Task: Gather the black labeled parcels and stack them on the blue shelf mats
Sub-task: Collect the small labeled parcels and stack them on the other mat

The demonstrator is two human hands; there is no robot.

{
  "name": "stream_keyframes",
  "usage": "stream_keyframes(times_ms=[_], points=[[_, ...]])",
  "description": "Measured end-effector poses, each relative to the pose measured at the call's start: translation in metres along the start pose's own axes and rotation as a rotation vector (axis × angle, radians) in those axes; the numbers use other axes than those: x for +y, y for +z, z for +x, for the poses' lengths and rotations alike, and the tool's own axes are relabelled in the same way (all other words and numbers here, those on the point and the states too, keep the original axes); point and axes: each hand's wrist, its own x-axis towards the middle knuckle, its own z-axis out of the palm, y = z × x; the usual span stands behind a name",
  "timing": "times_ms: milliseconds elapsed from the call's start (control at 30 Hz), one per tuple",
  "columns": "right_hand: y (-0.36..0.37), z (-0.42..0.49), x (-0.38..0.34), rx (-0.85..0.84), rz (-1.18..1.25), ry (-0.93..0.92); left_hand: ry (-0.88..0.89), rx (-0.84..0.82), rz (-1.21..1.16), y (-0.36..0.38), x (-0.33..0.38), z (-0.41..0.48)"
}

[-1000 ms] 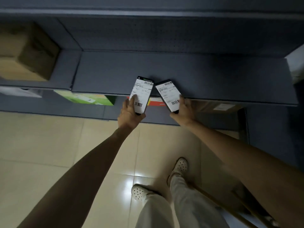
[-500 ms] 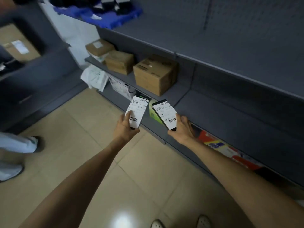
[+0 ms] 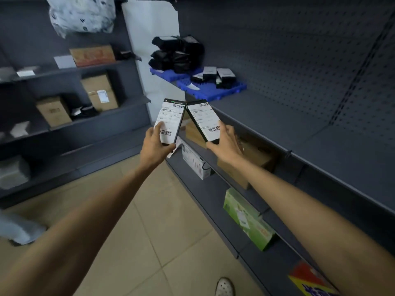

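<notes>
My left hand (image 3: 155,144) grips a flat black parcel with a white barcode label (image 3: 170,120). My right hand (image 3: 225,142) grips a second black labeled parcel (image 3: 204,120), tilted so that its top corner nearly meets the first. Both are held out in front of me at mid height. Farther back on the grey shelf lie two blue mats (image 3: 211,90). The rear mat carries a pile of black bagged parcels (image 3: 177,53). The front mat holds several small black labeled parcels (image 3: 215,74).
Grey shelving runs along the right; its lower levels hold a brown carton (image 3: 245,165), a white box (image 3: 195,162) and a green box (image 3: 249,218). Shelves at the left hold cartons (image 3: 100,92) and a white bag (image 3: 81,14). Beige tiled floor lies between.
The view has turned left and lifted from the lower shelf to the blue mats. Both hands keep the same parcels, now raised and closer to the mats.
</notes>
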Motion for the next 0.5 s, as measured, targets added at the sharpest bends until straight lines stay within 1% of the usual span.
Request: stream_keyframes(times_ms=[133, 300, 500], points=[[-0.012, 0.088, 0.002, -0.001, -0.004, -0.048, -0.018, 0.024, -0.024, 0.01, 0.023, 0.08], [-0.041, 0.205, 0.014, 0.069, 0.005, -0.102, 0.055, 0.055, -0.029, 0.028, 0.061, 0.196], [-0.047, 0.306, 0.032, 0.089, -0.028, -0.023, 0.043, -0.032, -0.157, 0.068, 0.087, 0.298]])
